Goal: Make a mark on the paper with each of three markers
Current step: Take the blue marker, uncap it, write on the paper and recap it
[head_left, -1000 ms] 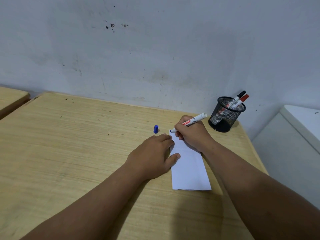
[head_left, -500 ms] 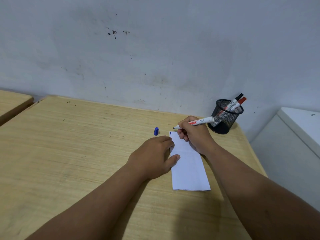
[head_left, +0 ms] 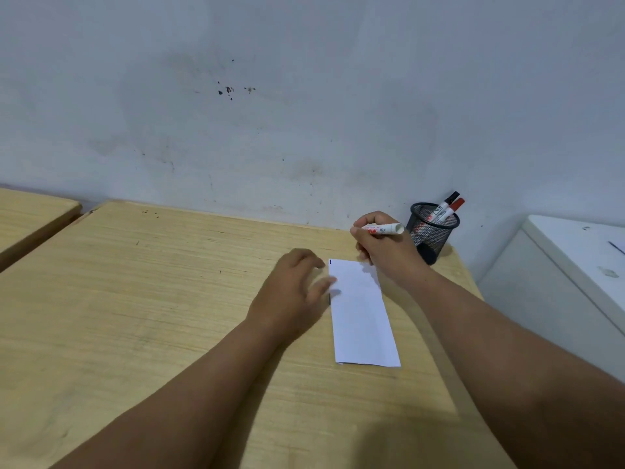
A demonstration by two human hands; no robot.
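A folded white paper [head_left: 362,316] lies on the wooden desk [head_left: 152,299], with a small blue mark [head_left: 330,262] at its far left corner. My right hand [head_left: 385,245] is raised beyond the paper's far end and grips a white marker [head_left: 384,229] held level, its tip hidden in my fingers. My left hand [head_left: 294,292] hovers blurred just left of the paper, fingers spread, holding nothing. It covers the spot where the blue cap stood. A black mesh cup [head_left: 431,231] holds a black-capped marker [head_left: 449,199] and a red-capped marker [head_left: 455,206].
A grey wall runs along the desk's far edge. A second wooden desk [head_left: 33,211] stands at the left across a narrow gap. A white cabinet [head_left: 568,282] stands to the right of the desk, close to the mesh cup.
My right hand lifted the marker off the paper and drew it back toward the cup. My left hand came off the paper and moved forward over the blue cap's spot.
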